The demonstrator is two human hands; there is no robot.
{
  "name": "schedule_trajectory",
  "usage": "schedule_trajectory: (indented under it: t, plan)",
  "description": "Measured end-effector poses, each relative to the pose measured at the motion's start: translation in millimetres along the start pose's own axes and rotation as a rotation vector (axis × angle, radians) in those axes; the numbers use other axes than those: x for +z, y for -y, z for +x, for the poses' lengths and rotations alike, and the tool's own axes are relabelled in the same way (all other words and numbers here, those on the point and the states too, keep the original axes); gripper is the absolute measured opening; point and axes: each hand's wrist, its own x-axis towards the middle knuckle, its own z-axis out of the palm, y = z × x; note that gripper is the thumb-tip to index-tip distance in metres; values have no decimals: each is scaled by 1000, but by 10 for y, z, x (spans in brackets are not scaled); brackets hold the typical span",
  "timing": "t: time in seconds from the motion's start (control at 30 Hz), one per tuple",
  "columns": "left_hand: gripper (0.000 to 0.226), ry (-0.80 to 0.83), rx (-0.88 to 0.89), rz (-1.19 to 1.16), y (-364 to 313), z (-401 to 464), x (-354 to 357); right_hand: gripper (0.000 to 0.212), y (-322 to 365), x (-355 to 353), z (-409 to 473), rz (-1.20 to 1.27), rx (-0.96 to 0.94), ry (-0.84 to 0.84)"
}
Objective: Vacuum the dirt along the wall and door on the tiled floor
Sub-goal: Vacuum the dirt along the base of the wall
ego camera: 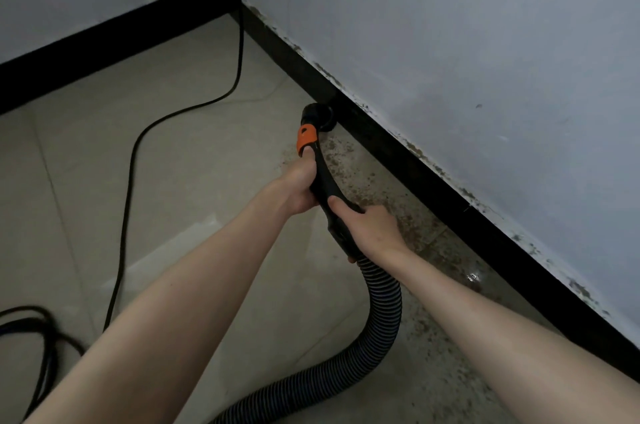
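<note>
Head cam looks down at both hands on the black vacuum handle [320, 181]. Left hand [300, 186] has its grip clamped around the upper part of the handle, right under the orange collar [306, 139]. Right hand [372, 228] has its grip wrapped around the lower end, where the ribbed hose [382, 312] starts and loops down toward the bottom of the frame. Just past the left grip, the round black nozzle [318, 115] sits on the tiled floor [194, 164] and looks to be touching the black baseboard [433, 177]. Brownish dirt [398, 215] is speckled along the baseboard right beside both grips and keeps going behind the right one. The wall [485, 60] above has grimy marks along its bottom edge. Well off to the left of the grips, a black power cord [133, 160] snakes across the tiles.
</note>
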Motion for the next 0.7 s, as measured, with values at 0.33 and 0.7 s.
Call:
schedule_trajectory:
  t: [0.33, 0.7]
  plan:
    - [54, 68, -19, 67, 284, -187, -11, 101, -189, -40, -307, -13, 42, 7]
    - [44, -100, 196, 19, 350, -504, -313, 78, -97, 53, -525, -95, -194, 45]
